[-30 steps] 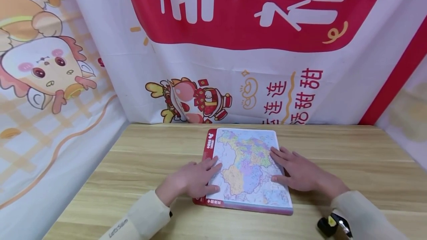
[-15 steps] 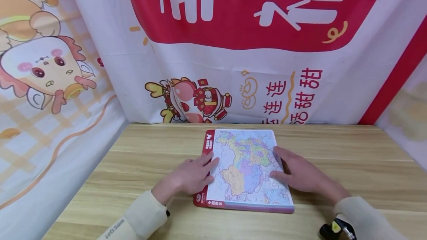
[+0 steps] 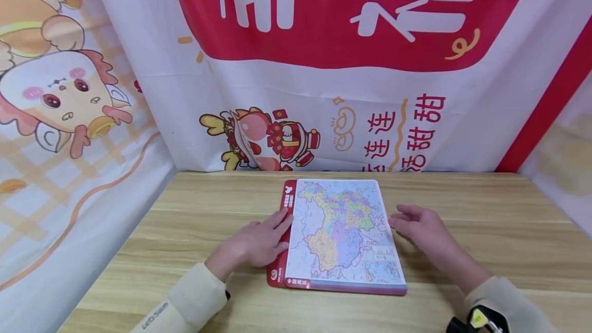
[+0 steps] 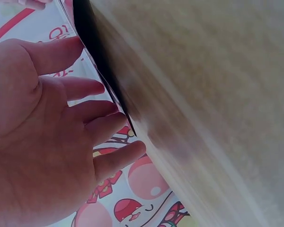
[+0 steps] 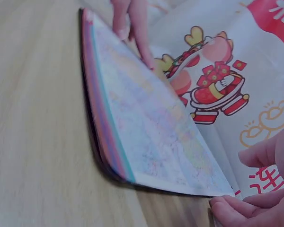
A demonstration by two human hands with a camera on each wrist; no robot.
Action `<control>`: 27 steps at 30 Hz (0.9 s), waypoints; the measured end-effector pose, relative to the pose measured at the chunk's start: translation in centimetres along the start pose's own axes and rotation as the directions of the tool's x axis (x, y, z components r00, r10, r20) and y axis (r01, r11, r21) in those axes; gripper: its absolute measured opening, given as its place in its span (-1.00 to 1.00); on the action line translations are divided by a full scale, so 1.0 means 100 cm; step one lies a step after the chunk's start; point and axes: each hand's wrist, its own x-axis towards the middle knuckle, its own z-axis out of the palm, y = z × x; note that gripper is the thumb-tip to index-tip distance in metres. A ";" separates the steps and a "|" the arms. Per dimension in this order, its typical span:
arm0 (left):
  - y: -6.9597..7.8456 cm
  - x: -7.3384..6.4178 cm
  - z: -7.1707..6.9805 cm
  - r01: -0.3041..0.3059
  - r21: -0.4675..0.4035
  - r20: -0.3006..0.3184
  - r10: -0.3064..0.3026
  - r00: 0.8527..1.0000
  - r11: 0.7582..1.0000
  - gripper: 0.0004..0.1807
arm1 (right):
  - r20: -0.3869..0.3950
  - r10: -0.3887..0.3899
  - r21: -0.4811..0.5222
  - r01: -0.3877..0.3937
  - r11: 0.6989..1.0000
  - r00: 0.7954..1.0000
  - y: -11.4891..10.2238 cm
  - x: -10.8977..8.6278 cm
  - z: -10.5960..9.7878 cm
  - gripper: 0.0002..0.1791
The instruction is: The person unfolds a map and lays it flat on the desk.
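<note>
A flat map board [image 3: 339, 251] lies on the wooden table. A multicoloured printed map covers its face, with red borders along the left and near sides. My left hand [image 3: 261, 243] rests on the red left border, fingers extended; the left wrist view shows those fingers [image 4: 102, 116] spread at the board's dark edge. By the right edge is my right hand [image 3: 423, 227], its fingers loosely bent. In the right wrist view, fingertips [image 5: 222, 205] meet the board's edge, while the thumb [image 5: 258, 153] stays apart from them. The board's underside is hidden.
A white cloth with red and cartoon prints [image 3: 287, 81] hangs just behind the table's far edge. Another printed cloth [image 3: 60, 168] drapes the left side. Wood table surface [image 3: 208, 204] shows on both sides of the board.
Both hands have drawn outward from the board's face: the left back onto the red border, the right off the map to the right edge. The board has shifted very slightly left.
</note>
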 end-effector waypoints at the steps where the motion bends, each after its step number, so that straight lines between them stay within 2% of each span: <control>1: 0.000 0.000 0.000 -0.001 -0.004 -0.001 0.001 1.000 1.000 -0.15 | 0.012 0.019 0.039 -0.019 0.999 1.000 0.000 0.001 -0.001 -0.17; 4: 0.000 -0.001 0.000 -0.006 -0.004 0.006 0.006 1.000 1.000 -0.15 | 0.044 0.046 0.150 -0.052 0.987 0.998 0.000 0.003 -0.001 -0.20; 8: 0.000 -0.001 0.000 -0.003 -0.009 0.015 0.003 1.000 1.000 -0.16 | 0.050 0.047 0.219 -0.057 0.974 0.998 0.002 0.005 -0.001 -0.23; 19: 0.000 0.000 0.002 0.001 0.019 0.018 -0.001 1.000 1.000 -0.15 | 0.024 0.094 0.321 -0.097 0.942 0.995 0.002 0.006 0.002 -0.27; 27: 0.000 -0.001 0.003 -0.001 0.026 0.019 0.000 1.000 1.000 -0.15 | -0.007 0.128 0.355 -0.117 0.927 0.992 0.000 0.008 0.005 -0.33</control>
